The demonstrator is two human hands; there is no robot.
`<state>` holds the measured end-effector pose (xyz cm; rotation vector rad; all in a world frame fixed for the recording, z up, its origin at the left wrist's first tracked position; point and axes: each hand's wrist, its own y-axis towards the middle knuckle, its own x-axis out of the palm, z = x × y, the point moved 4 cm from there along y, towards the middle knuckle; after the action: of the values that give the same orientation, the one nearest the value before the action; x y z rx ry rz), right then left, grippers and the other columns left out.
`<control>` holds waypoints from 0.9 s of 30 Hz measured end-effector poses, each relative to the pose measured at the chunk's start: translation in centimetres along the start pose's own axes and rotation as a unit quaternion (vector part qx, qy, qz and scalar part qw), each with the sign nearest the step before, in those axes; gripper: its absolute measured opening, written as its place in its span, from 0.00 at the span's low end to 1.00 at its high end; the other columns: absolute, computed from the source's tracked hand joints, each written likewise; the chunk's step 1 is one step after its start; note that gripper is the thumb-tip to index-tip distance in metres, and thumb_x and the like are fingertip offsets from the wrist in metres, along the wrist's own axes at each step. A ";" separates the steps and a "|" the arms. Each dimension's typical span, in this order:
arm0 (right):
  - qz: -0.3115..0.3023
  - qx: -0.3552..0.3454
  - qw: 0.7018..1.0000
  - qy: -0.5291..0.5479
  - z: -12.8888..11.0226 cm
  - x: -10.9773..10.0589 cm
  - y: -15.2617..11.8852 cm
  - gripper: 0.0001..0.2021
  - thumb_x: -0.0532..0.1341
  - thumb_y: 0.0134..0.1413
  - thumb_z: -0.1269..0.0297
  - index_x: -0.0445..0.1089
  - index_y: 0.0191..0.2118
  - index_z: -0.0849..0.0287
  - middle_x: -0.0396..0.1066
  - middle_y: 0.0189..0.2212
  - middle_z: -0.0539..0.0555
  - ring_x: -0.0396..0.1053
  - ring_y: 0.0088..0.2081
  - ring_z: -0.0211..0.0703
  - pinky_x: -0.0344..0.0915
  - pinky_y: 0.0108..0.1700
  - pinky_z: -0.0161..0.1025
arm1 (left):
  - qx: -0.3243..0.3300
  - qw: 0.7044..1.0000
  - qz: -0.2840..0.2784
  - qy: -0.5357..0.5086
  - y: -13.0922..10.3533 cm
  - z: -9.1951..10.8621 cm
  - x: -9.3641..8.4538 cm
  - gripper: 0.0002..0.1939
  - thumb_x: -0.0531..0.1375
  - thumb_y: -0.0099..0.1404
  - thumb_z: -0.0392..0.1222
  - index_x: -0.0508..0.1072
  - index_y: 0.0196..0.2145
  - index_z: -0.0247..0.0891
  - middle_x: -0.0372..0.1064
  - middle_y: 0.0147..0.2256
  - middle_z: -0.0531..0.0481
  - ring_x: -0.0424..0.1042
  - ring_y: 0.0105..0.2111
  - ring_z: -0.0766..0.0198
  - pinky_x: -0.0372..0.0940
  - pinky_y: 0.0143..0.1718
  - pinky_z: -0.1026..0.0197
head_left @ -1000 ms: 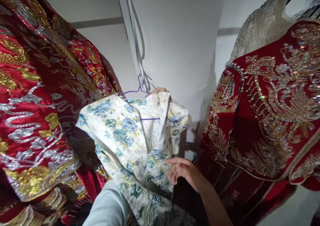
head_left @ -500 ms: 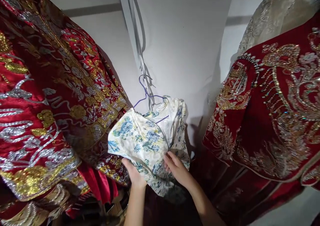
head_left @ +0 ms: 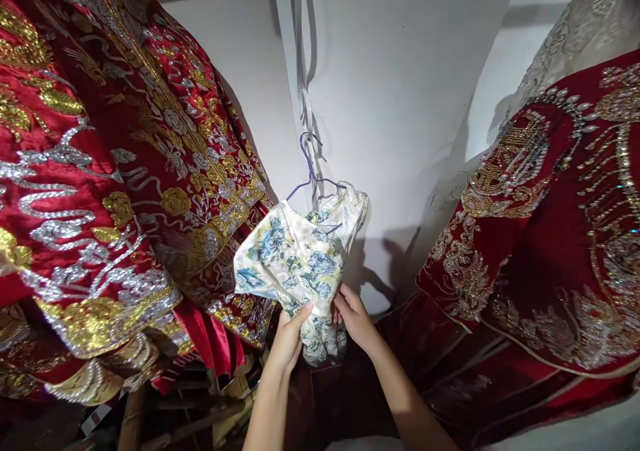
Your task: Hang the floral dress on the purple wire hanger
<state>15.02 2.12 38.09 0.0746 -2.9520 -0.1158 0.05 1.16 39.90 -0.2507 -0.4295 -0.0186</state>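
A white garment with blue and yellow flowers [head_left: 295, 258] hangs on a thin purple hanger [head_left: 310, 173]. Its left shoulder is on the hanger, and the right side droops in folds. My left hand [head_left: 290, 334] grips the front of the garment low down, thumb on top of the cloth. My right hand [head_left: 354, 318] has its fingers closed on the garment's right edge, the fingertips partly behind the fabric. The lower part of the cloth bunches and hangs between both hands.
The hanger hooks onto a white strip [head_left: 306, 104] against the pale wall [head_left: 385, 91]. A red jacket with gold and silver embroidery [head_left: 150, 144] stands close on the left. Another beaded red garment [head_left: 540, 238] is at the right. Bamboo-like poles [head_left: 185, 424] lie low at left.
My left hand has come from under the garment's edge to its front, thumb now over the cloth. The garment's lower part is gathered narrower between the hands. The view has shifted left.
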 end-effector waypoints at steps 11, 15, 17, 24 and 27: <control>0.026 0.002 0.999 0.048 -0.6 1.2 -0.7 0.19 0.60 0.58 0.45 0.62 0.28 0.56 0.60 0.16 0.43 0.58 0.17 0.33 0.54 0.20 0.32 | 0.032 0.998 0.025 0.044 1.1 1.3 -1.5 0.35 0.70 0.53 0.48 0.67 0.57 0.46 0.75 0.51 0.43 0.71 0.56 0.46 0.64 0.59 0.45; 0.043 0.006 0.997 0.067 -1.2 1.0 -1.2 0.20 0.63 0.54 0.47 0.61 0.24 0.56 0.60 0.16 0.44 0.55 0.16 0.32 0.53 0.20 0.32 | 0.171 0.951 0.231 0.115 2.5 2.1 -5.1 0.28 0.60 0.63 0.51 0.61 0.58 0.44 0.68 0.55 0.42 0.65 0.61 0.50 0.60 0.62 0.46; 0.038 0.017 0.997 0.060 -0.9 0.9 -1.3 0.20 0.64 0.54 0.46 0.62 0.24 0.56 0.61 0.15 0.44 0.55 0.16 0.32 0.52 0.20 0.32 | 0.269 0.895 0.312 0.173 1.9 1.9 -6.0 0.26 0.59 0.65 0.53 0.60 0.57 0.42 0.63 0.57 0.41 0.62 0.61 0.51 0.58 0.63 0.46; -0.004 0.022 0.999 0.038 -0.3 1.9 -1.0 0.12 0.63 0.55 0.55 0.68 0.29 0.58 0.70 0.21 0.48 0.59 0.18 0.33 0.55 0.22 0.33 | 0.282 0.908 0.022 0.309 -0.1 -3.4 0.0 0.19 0.62 0.63 0.47 0.69 0.51 0.45 0.71 0.48 0.43 0.70 0.51 0.52 0.62 0.55 0.55; -0.008 0.034 0.999 0.004 -0.8 1.7 -0.9 0.10 0.62 0.54 0.60 0.69 0.26 0.59 0.69 0.19 0.48 0.60 0.18 0.34 0.56 0.23 0.33 | 0.266 0.920 -0.004 0.288 0.6 -4.0 1.2 0.11 0.61 0.63 0.49 0.73 0.42 0.43 0.73 0.38 0.47 0.72 0.40 0.55 0.65 0.44 0.58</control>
<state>13.58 1.05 39.09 0.1075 -2.9474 -0.0162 2.84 0.80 36.78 0.2965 0.1627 0.0164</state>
